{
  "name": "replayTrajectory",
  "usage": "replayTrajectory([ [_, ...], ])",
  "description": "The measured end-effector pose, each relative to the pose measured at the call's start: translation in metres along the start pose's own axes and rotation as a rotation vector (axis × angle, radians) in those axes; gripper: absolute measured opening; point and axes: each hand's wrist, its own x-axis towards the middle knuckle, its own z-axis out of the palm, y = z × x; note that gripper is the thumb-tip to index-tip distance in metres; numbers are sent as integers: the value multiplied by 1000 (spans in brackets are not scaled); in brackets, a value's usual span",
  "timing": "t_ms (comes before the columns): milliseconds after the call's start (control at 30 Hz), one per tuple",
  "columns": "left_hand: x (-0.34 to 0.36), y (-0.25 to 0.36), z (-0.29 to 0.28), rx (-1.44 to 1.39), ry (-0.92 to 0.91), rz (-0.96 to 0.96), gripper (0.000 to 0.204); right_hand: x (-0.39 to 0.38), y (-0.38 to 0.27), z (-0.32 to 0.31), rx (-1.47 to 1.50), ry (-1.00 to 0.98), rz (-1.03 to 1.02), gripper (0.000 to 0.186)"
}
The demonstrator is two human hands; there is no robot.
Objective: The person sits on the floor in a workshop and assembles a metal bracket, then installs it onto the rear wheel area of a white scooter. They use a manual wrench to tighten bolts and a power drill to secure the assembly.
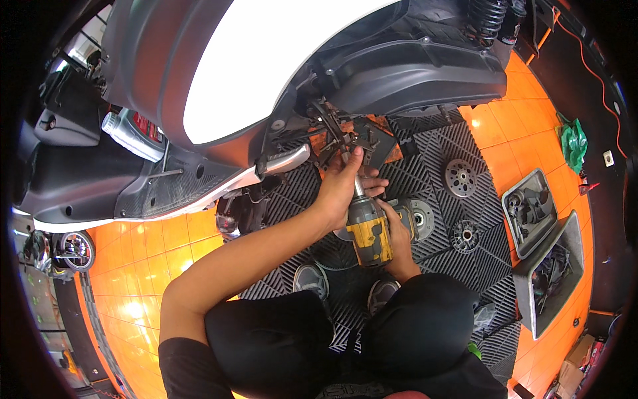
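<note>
My right hand (401, 234) grips the handle of a yellow and black impact wrench (369, 231), which points up at the dark engine parts (342, 136) under a white scooter body (266, 60). My left hand (343, 183) wraps the wrench's metal socket shaft near its tip, thumb stretched up toward the fastener. I squat, both knees in black trousers at the bottom, shoes on a black grid mat (432, 166).
Round clutch and pulley parts (461, 177) lie on the mat to the right. Two grey metal trays (531, 213) with parts stand on the orange tiled floor (153, 239). A green cloth (573, 141) lies far right. A grey oil bottle (129, 133) rests on the footboard.
</note>
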Motion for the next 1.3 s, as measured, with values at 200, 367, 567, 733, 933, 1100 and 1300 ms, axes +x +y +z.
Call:
replayTrajectory([
  [200, 3, -1, 2, 11, 27, -9, 43, -1, 0, -1, -23, 1, 12, 60],
  [367, 2, -1, 6, 28, 80, 8, 40, -3, 5, -1, 12, -11, 48, 58],
  [567, 2, 4, 9, 9, 158, -20, 32, -1, 1, -1, -13, 1, 7, 59],
  [733, 3, 5, 8, 5, 174, -23, 31, -2, 0, 2, -1, 15, -11, 61],
  [933, 4, 7, 7, -48, 177, -41, 26, -5, 3, 3, -5, 2, 13, 61],
  [1100, 12, 5, 5, -117, 172, -68, 21, -3, 0, 0, -43, 43, -60, 59],
  [1300, 9, 5, 2, -152, 180, -67, 19, -5, 1, 2, -36, 17, -72, 60],
])
